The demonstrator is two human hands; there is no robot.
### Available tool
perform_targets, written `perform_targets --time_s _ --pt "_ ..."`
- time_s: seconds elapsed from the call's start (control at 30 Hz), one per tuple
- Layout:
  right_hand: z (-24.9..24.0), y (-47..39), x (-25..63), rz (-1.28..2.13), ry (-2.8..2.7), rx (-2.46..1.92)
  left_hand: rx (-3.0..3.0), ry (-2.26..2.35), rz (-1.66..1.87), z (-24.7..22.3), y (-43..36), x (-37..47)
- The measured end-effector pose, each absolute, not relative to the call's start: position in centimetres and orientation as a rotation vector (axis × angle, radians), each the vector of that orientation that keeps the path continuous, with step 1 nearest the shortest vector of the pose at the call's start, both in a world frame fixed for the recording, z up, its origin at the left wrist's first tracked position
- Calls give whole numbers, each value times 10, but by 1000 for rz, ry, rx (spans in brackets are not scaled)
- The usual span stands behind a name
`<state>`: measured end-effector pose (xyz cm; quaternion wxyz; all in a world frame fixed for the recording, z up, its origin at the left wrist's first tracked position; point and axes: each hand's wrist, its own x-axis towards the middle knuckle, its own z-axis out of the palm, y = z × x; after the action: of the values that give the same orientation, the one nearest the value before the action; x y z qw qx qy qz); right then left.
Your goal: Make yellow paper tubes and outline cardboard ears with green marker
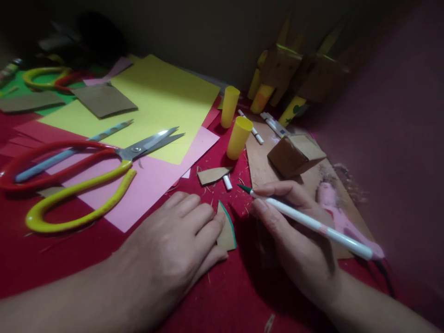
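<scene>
My left hand (189,238) presses a small pointed cardboard piece (227,231) against the red cloth, its fingers closed over the left side. Green colour runs along the curved right edge of that piece. Between the thumb and fingers of my right hand (294,226) is a white felt-tip pen (312,222). Its dark green tip points left and stays apart from the cardboard. Just beyond lie a second cut cardboard piece (213,175) and a white pen cap (227,182). Part of the pressed piece is hidden under my left fingers.
Large red-and-yellow-handled scissors (137,150) lie over pink paper (130,208), yellow paper (156,92) and a blue pencil (76,150). Two yellow paper tubes (239,138) stand ahead. A cardboard box (294,155) and pink glue gun (333,208) are at right, before cardboard figures (277,69).
</scene>
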<state>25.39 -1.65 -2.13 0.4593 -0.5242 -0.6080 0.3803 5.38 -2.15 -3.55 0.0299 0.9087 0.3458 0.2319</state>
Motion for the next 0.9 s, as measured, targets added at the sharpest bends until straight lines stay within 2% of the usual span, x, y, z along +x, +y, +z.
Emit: perform_targets --time_s 0.37,0.7,0.9 --pt "-17 -18 251 1220 -1428 -1361 2816 1039 789 -37 -22 55" --pt "-8 -15 243 949 -1674 -1443 2836 1025 819 -40 -20 56" --pt "-8 -14 244 903 -1745 -1432 2835 1039 800 -36 -19 58"
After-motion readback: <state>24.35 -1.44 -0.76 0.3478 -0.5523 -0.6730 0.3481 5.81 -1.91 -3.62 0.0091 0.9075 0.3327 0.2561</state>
